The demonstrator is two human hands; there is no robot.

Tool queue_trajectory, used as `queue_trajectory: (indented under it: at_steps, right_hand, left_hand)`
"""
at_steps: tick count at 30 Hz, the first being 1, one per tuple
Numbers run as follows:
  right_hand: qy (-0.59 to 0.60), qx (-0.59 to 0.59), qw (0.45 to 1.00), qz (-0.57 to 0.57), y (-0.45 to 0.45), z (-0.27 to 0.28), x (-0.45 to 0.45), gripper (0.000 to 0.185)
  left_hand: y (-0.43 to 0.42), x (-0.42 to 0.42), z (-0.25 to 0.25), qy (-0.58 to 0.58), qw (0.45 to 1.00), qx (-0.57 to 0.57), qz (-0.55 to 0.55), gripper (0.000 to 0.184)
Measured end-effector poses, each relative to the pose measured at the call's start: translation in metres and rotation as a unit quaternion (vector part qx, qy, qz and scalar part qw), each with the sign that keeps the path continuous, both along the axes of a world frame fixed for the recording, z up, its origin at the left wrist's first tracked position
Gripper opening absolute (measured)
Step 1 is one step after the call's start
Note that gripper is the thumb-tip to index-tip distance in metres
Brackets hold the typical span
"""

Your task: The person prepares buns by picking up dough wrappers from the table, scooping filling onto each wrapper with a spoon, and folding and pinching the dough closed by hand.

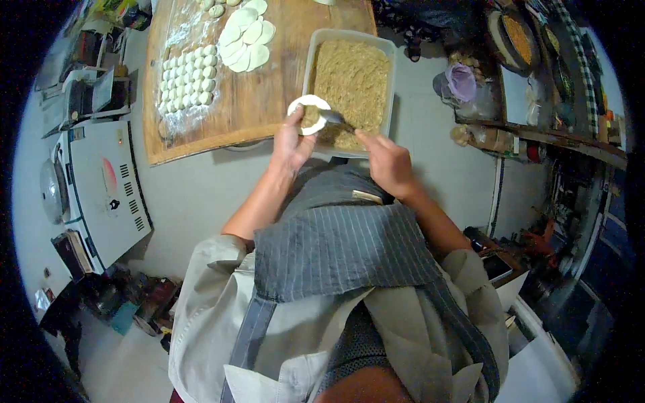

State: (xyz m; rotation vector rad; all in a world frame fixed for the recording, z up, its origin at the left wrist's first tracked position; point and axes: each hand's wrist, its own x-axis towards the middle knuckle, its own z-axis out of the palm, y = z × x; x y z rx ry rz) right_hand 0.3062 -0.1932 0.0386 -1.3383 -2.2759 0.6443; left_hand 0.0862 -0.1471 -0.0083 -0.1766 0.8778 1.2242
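Observation:
My left hand (293, 142) holds a round white dough wrapper (293, 105) with brownish filling (311, 117) in its middle. The fingers under the wrapper are mostly hidden. In my right hand (390, 163) is a spoon (332, 117), its metal end at the wrapper's right edge, over the filling. Both hands are at the near end of a rectangular plastic tub (392, 87) of brownish filling (353, 74). Flat dough wrappers (261, 56) lie overlapped on the wooden table (282, 40). Rows of small dough pieces (188, 79) sit on the table's left part.
More dough pieces (212, 9) are at the table's far edge. A white cabinet (107, 188) stands at the left. Shelves on the right hold a basket of orange-yellow grains (517, 41), and a purple bag-lined container (461, 82) is beside them.

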Motion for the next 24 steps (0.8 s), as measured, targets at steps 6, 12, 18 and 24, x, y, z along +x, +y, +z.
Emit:
queue_trajectory:
  at_steps: [6, 12, 18, 24]
  right_hand:
    - [-0.083, -0.092, 0.978, -0.169, -0.002, -0.034, 0.001, 0.037]
    - [-0.093, -0.012, 0.979, -0.180, 0.022, -0.036, -0.045, 0.025]
    - [0.286, -0.308, 0.858, -0.297, 0.067, 0.010, -0.107, 0.026]
    - [0.205, -0.220, 0.906, -0.297, 0.077, -0.008, -0.139, 0.020]
  left_hand:
    - [0.024, -0.027, 0.009, -0.012, 0.999, 0.021, -0.046, 0.035]
    - [0.037, -0.041, 0.005, 0.042, 0.984, 0.037, -0.171, 0.027]
    - [0.063, -0.063, 0.036, 0.032, 0.945, 0.083, -0.316, 0.027]
    - [0.084, -0.092, 0.018, 0.091, 0.895, 0.143, -0.412, 0.025]
